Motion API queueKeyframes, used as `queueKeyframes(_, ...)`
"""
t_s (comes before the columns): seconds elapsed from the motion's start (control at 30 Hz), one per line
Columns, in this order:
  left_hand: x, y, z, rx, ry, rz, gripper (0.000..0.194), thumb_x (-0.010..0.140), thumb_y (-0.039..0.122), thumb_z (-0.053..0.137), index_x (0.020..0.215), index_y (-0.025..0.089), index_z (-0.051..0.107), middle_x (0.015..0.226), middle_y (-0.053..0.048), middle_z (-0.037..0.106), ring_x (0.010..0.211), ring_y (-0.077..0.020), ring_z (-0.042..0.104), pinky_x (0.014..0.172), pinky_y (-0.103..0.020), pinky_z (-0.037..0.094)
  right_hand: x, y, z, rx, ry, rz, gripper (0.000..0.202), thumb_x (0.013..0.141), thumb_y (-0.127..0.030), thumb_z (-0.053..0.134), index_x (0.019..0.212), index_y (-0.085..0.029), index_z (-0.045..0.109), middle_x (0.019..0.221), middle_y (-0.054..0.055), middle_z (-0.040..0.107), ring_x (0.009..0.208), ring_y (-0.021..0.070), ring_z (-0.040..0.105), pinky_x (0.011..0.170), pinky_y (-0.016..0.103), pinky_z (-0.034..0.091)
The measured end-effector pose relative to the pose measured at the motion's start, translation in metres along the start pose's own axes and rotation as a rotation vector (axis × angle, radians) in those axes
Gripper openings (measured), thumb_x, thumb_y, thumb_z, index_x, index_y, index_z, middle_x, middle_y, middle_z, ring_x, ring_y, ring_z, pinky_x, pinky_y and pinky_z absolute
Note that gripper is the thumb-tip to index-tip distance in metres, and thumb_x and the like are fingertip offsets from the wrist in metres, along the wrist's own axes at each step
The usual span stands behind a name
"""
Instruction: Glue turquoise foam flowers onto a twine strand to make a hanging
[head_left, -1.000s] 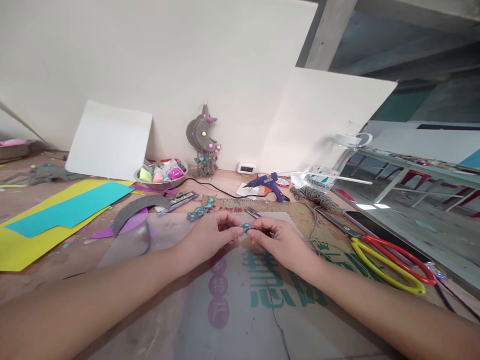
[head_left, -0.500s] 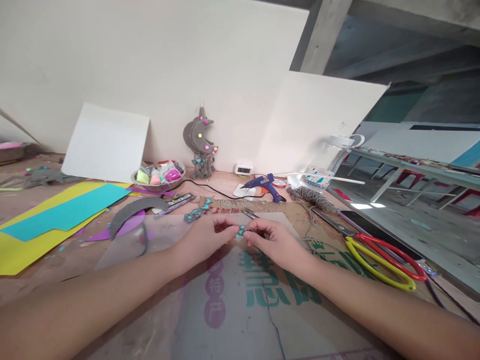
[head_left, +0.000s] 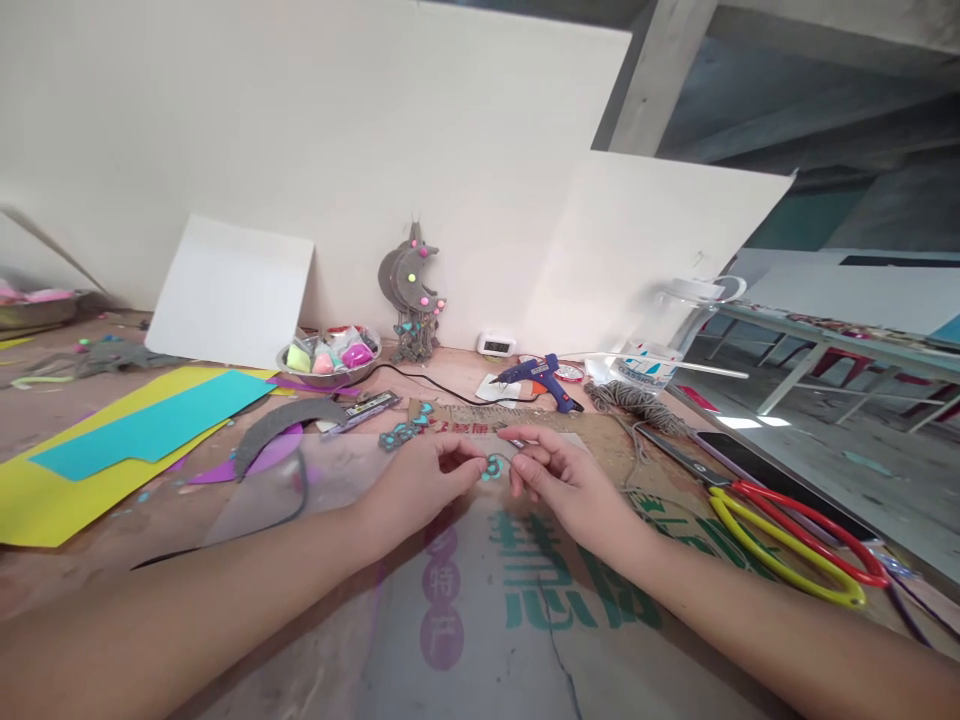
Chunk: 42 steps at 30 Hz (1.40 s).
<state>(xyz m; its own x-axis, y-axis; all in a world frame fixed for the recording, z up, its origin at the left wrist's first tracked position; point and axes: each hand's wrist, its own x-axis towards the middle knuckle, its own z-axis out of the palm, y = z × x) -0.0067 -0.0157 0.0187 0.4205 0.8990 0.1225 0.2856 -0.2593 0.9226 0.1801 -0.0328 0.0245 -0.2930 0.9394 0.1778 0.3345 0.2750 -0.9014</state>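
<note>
One teal-and-grey piece, pinched in left hand; one grey strand, seemingly pinched by right hand, best guided gently.

Small piece in the grip: turquoise spots with dark grey. Nearer than the grip: purple circles bearing pale characters; larger characters in green. Left of it: turquoise sheet on yellow sheet; grey arc. Beyond: grey moon ornament, pink and yellow dots; blue-and-orange glue gun. Right: scissors, one handle red, other yellow; grey yarn.
</note>
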Motion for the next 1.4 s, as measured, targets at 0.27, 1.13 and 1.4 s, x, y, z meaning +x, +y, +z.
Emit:
queueKeyframes(0.27, 0.001, 0.000, 0.000, -0.014, 0.023, 0.040, 0.021, 0.078, 0.033, 0.048, 0.075, 0.017, 0.061, 0.064, 0.002, 0.056, 0.057, -0.0090, 0.049, 0.053, -0.019, 0.036, 0.001, -0.004, 0.005, 0.056, -0.130, 0.111, 0.039, 0.084, -0.040, 0.048, 0.117, -0.017, 0.045, 0.067, 0.000, 0.062, 0.040, 0.0056, 0.033, 0.040, 0.021, 0.026)
queueKeyframes(1.13, -0.002, 0.003, -0.001, 0.023, 0.062, 0.125, 0.021, 0.079, 0.028, 0.047, 0.078, 0.017, 0.064, 0.077, 0.000, 0.065, 0.071, -0.0126, 0.055, 0.066, -0.022, 0.041, 0.003, -0.005, 0.005, 0.171, -0.118, 0.146, 0.041, 0.080, -0.039, 0.055, 0.115, -0.016, 0.049, 0.058, -0.002, 0.057, 0.047, 0.0084, 0.046, 0.045, 0.020, 0.034)
queueKeyframes(1.4, -0.002, 0.007, 0.000, 0.016, 0.067, 0.100, 0.018, 0.077, 0.026, 0.048, 0.073, 0.016, 0.062, 0.069, 0.001, 0.063, 0.065, -0.0114, 0.055, 0.062, -0.021, 0.042, 0.003, -0.001, 0.006, 0.268, -0.129, 0.132, 0.044, 0.087, -0.050, 0.038, 0.109, -0.015, 0.055, 0.070, 0.005, 0.064, 0.046, 0.0094, 0.046, 0.048, 0.024, 0.037)
